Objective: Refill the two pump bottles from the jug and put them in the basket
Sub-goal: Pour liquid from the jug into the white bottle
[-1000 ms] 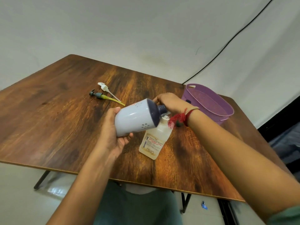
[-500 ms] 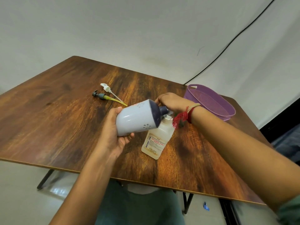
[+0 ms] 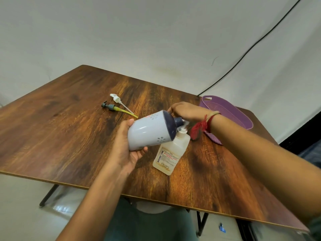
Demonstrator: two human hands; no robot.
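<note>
Across most of the view, a dark-grained wooden table [image 3: 69,136] on black metal legs, set against a pale wall. On the wall, a thin black cable [image 3: 251,47] slanting down toward the table's far right corner.

At that far right corner, a purple plastic basket [image 3: 227,110] with a perforated floor and a cut-out handle. Holds neither bottle. Partly hidden behind the right forearm.

Near the middle of the table and lifted off it, a white bottle with a navy top [image 3: 149,130]. Lies tipped almost on its side, with its open navy neck pointing right and slightly down. Bears small flower-shaped cut-outs.

Directly under that neck, a clear Biochek CHG bottle [image 3: 171,153]. Stands on the table with its white mouth just below the navy neck. Whether mouth and neck touch cannot be told.

Around the base of the white bottle, the left hand [image 3: 125,150], grasping with the thumb on top and the fingers curled underneath.

Over the spot where the two necks meet, the right hand [image 3: 187,111], fingers curled downward, thumb tip at the navy shoulder. Cannot tell which neck is gripped.

On the right wrist, a red thread band [image 3: 199,126] with a tassel.

Further back and to the left, two loose pump heads lying just beside each other: a dark pump head [image 3: 109,106] with a yellowish tube and a white pump head [image 3: 116,98] with a clear tube.
</note>
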